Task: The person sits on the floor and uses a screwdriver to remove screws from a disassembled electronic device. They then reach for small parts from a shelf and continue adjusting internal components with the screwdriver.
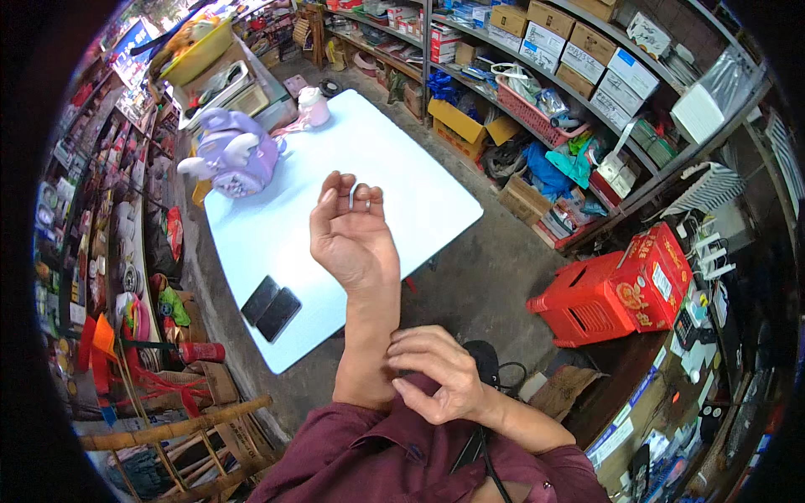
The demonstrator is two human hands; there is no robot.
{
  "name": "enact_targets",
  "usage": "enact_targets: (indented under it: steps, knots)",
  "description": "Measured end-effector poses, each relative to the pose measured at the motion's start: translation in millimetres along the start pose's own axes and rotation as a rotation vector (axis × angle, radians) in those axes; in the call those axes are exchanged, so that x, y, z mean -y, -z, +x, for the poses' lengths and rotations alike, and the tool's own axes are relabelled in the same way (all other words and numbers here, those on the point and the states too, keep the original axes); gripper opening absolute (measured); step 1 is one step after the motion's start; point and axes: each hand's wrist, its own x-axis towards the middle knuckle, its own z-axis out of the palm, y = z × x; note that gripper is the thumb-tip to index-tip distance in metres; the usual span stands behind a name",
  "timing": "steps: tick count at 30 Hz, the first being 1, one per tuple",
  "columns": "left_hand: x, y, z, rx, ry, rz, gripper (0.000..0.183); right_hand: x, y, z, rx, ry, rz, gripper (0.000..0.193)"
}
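My left hand (pixel 356 239) is raised over the near edge of a pale blue-white table (pixel 402 172), palm up. Its fingers are loosely curled and apart, with nothing in them. Beside my left forearm, near the edge of the maroon sleeve (pixel 335 444), is my right hand (pixel 436 373). Its fingers are bent and spread, the tips at the forearm's skin, and it holds nothing I can see. Two dark phones (pixel 277 312) lie side by side on the table's near left part. A lilac winged backpack (pixel 239 155) stands at the far left, and a pink bottle (pixel 314 107) is beyond it.
Shelves of boxes (pixel 579 50) line the back right, with a pink basket (pixel 537 113) on one. A red crate (pixel 608 289) is at the right, next to a cluttered counter (pixel 671 402). A bamboo frame (pixel 180 429) stands at lower left, below crowded shelves.
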Motion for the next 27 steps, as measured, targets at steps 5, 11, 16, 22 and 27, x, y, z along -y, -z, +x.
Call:
enact_targets:
  steps: [5, 11, 16, 22, 27]
  knots:
    - [93, -7, 66, -0.067, -0.015, -0.046, 0.026, -97, 80, 54, -0.025, -0.027, -0.015, 0.031]
    - [233, -42, 121, -0.181, -0.09, -0.077, 0.024, -193, 211, 101, 0.141, -0.056, 0.103, 0.025]
    - [309, -89, 158, -0.235, -0.16, -0.045, 0.025, -246, 305, 167, 0.203, -0.067, 0.115, 0.022]
    - [351, -112, 221, -0.276, -0.296, -0.037, 0.026, -306, 347, 236, 0.368, -0.05, 0.242, 0.028]
    - [386, -111, 280, -0.288, -0.322, -0.089, 0.026, -363, 358, 286, 0.38, -0.036, 0.164, 0.027]
